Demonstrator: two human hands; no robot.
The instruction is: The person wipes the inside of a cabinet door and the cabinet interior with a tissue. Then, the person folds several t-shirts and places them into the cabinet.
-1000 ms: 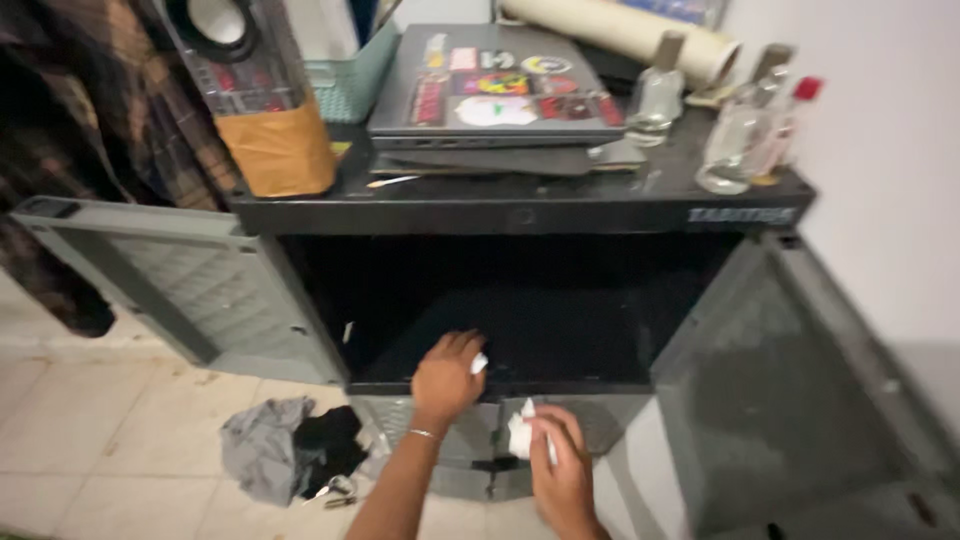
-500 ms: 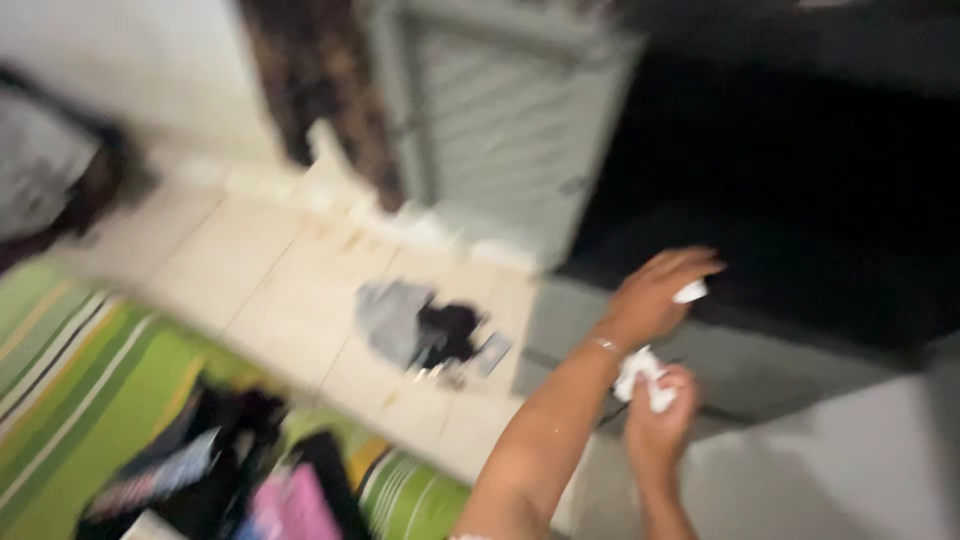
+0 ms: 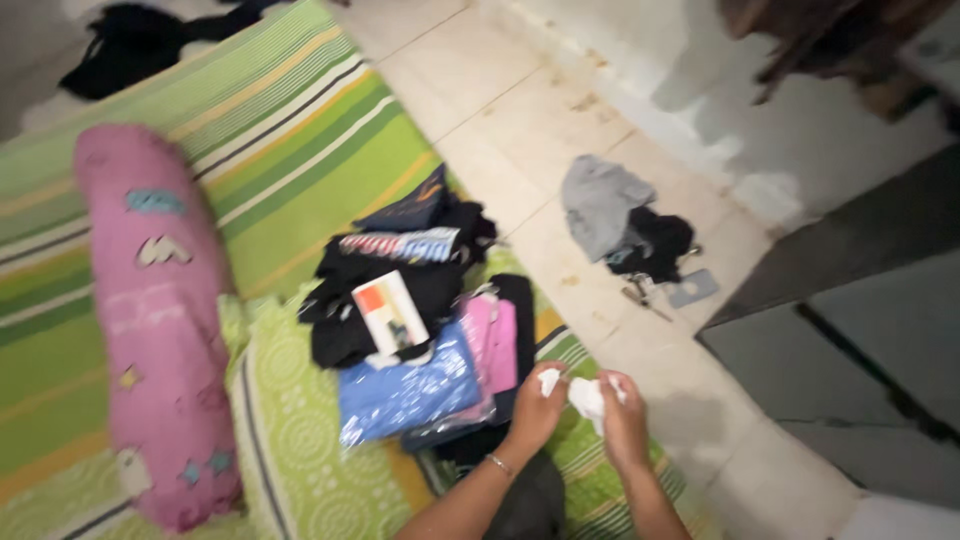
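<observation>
My left hand [image 3: 536,408] holds a small white crumpled scrap [image 3: 549,380] between its fingers. My right hand [image 3: 622,420] grips a larger wad of white tissue [image 3: 587,397]. Both hands are close together, almost touching, over the edge of a green striped mat [image 3: 290,150]. Just left of them lies a pile of folded clothes [image 3: 420,310], mostly black, with a pink piece, a blue plastic-wrapped packet [image 3: 405,395] and a small booklet [image 3: 390,315] on top.
A long pink bolster [image 3: 160,320] lies on the mat at the left. A grey and black cloth heap [image 3: 625,220] with small items sits on the tiled floor [image 3: 520,110]. The grey cabinet [image 3: 880,330] stands at the right.
My view swung from the open black cabinet down and left to the mat. Both hands drew back from the cabinet shelf and came together, still holding the white pieces.
</observation>
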